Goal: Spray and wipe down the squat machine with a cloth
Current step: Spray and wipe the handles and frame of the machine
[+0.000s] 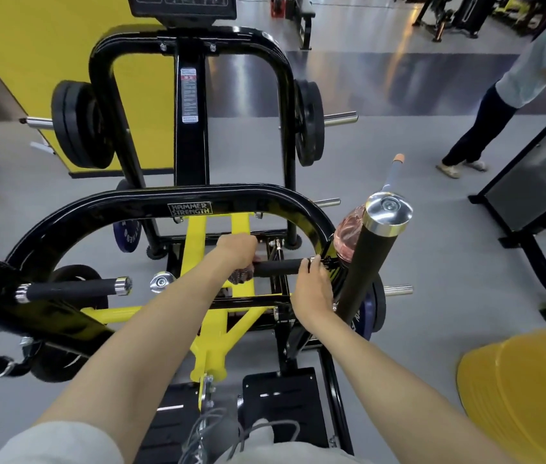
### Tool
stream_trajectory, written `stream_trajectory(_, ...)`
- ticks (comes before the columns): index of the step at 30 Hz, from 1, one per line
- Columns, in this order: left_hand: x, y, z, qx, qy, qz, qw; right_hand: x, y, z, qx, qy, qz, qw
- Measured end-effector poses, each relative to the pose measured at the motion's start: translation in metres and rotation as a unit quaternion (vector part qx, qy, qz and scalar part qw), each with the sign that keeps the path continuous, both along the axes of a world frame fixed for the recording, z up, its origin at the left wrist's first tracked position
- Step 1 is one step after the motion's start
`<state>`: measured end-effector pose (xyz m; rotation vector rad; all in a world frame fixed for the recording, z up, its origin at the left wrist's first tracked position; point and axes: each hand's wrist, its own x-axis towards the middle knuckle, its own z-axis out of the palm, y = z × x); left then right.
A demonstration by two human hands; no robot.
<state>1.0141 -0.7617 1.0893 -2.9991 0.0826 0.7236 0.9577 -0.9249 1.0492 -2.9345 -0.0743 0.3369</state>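
The left hand's (236, 251) fingers are curled down and clamped on a bunched dark cloth (240, 275), pressing it onto the left end of a short black foam handle (276, 267) just right of the frame's centre; this handle lies level, its long axis running left to right across the picture, so the unwiped length stretches rightward from the cloth, and the left hand is the one placed to slide along it; the right hand (311, 291) sits at the handle's far right end, thumb touching the foam, its other fingers hidden, so I cannot tell whether they are apart or gripping; just beyond them a spray bottle (348, 234) of pink liquid shows behind an upright black grip (370, 262); the squat machine (151, 204) curves round both hands; another person (499, 105) stands at upper right.
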Motion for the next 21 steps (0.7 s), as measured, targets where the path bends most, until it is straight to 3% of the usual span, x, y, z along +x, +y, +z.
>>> stream_trajectory(4, -0.007, 0.007, -0.001, 0.084, -0.005, 0.040, 0.996, 0.002, -0.002, 0.000, 0.027, 0.011, -0.006, 1.000)
stream_trajectory(7, -0.016, 0.016, -0.009, -0.007, -0.049, 0.148, 0.988, 0.005, -0.001, -0.002, 0.050, 0.005, -0.018, 0.999)
stream_trajectory(9, -0.027, 0.015, -0.016, -0.104, -0.115, 0.272, 0.950, 0.005, 0.001, -0.003, 0.062, 0.001, -0.026, 0.998)
stream_trajectory(11, -0.039, 0.012, -0.028, -0.247, -0.168, 0.402, 0.866, 0.002, 0.002, -0.003, 0.071, 0.002, -0.032, 0.997)
stream_trajectory(12, -0.045, 0.012, -0.037, -0.348, -0.178, 0.469, 0.792, 0.001, 0.002, -0.003, 0.075, 0.001, -0.034, 0.997)
stream_trajectory(14, -0.056, 0.013, -0.050, -0.544, -0.165, 0.578, 0.585, 0.001, 0.001, -0.003, 0.092, 0.000, -0.038, 0.995)
stream_trajectory(15, -0.061, 0.015, -0.059, -0.601, -0.144, 0.607, 0.499, 0.001, 0.000, -0.004, 0.105, 0.000, -0.042, 0.994)
stream_trajectory(16, -0.066, 0.015, -0.066, -0.635, -0.120, 0.619, 0.447, 0.001, 0.000, -0.004, 0.121, 0.001, -0.050, 0.991)
stream_trajectory(19, -0.076, -0.004, -0.080, -0.669, -0.084, 0.627, 0.391, -0.003, -0.001, -0.007, 0.163, -0.003, -0.075, 0.984)
stream_trajectory(20, -0.076, -0.012, -0.083, -0.689, -0.087, 0.625, 0.356, -0.003, 0.000, -0.009, 0.171, -0.005, -0.079, 0.982)
stream_trajectory(21, -0.076, -0.021, -0.083, -0.725, -0.085, 0.616, 0.296, -0.003, -0.001, -0.011, 0.179, -0.006, -0.084, 0.980)
